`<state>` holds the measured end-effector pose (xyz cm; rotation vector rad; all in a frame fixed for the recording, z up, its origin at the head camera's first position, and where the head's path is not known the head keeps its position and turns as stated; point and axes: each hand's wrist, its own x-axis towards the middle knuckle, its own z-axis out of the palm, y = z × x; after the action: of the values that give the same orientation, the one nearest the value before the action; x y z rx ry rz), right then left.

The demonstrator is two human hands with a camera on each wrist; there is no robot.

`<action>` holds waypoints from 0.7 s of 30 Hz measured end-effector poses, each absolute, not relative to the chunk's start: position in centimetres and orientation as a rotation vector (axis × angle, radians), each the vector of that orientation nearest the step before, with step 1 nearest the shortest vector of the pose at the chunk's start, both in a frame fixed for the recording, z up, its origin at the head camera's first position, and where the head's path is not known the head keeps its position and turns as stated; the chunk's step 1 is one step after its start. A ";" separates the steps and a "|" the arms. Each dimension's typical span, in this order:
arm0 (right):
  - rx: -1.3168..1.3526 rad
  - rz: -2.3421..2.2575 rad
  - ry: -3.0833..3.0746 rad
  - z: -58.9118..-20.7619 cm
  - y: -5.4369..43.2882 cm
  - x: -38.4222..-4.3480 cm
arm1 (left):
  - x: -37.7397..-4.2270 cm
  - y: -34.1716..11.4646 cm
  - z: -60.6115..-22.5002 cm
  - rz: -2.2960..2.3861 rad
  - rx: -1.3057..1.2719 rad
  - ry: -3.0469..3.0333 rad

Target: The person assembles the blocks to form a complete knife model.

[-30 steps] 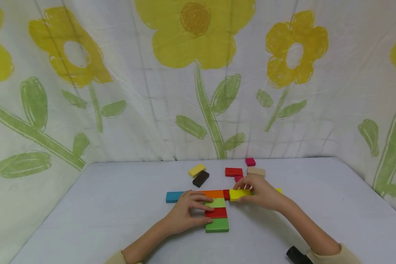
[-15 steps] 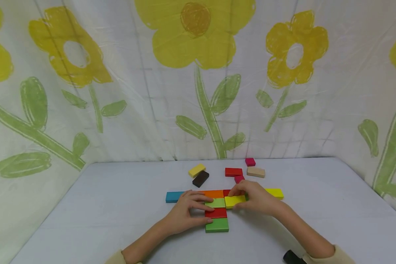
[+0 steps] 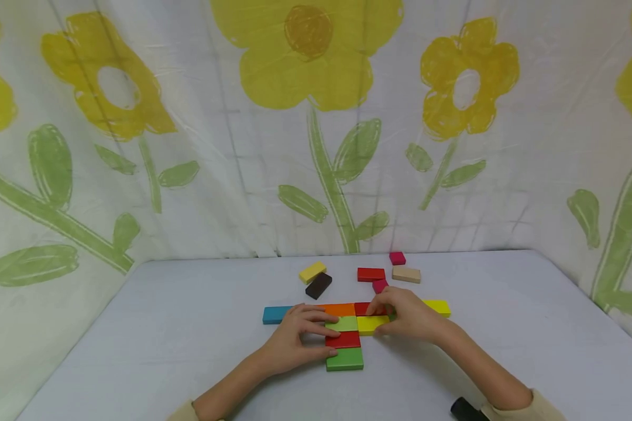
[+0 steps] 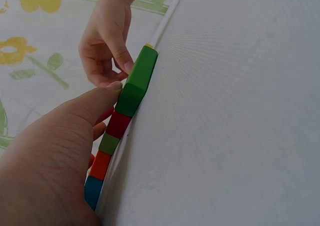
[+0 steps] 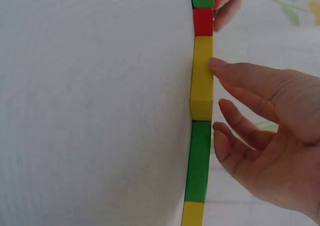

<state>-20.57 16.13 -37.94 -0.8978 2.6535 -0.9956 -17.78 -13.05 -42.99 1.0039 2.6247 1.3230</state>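
Flat coloured blocks form a T on the table in the head view. Its crossbar has a blue block [image 3: 274, 316], an orange block [image 3: 339, 310], a red block, a partly hidden green one and a yellow one [image 3: 438, 308] at the right end. A light green block [image 3: 346, 323], a red block [image 3: 346, 340] and a green block [image 3: 344, 359] make the stem. My left hand [image 3: 297, 334] rests its fingertips along the stem's left side. My right hand [image 3: 412, 316] pinches a yellow block [image 3: 371, 325] beside the light green one, thumb at its near edge [image 5: 202, 68].
Behind the T lie loose blocks: yellow [image 3: 313, 272], dark brown [image 3: 318, 286], red [image 3: 371, 274], plain wood [image 3: 406, 274] and two pink ones [image 3: 397, 258]. A black cylindrical object [image 3: 466, 409] sits by the right sleeve. A flower-printed curtain [image 3: 232, 175] hangs behind the table.
My right hand has brought the yellow block left and nearer, from over the crossbar to beside the light green block. The left hand stays at the stem.
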 end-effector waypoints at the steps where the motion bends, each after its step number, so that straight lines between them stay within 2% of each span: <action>1: -0.889 -0.997 2.654 -37.9 16.2 -20.5 | -17.8 -13.1 -43.0 1.323 1.002 2.624; 21: -0.882 -1.061 2.626 -38.3 16.4 -20.8 | -17.9 -13.1 -43.2 1.316 1.008 2.629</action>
<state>-20.81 16.44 -38.29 -0.8817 2.6260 -1.0606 -17.94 -13.07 -43.16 1.0084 2.6291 1.3160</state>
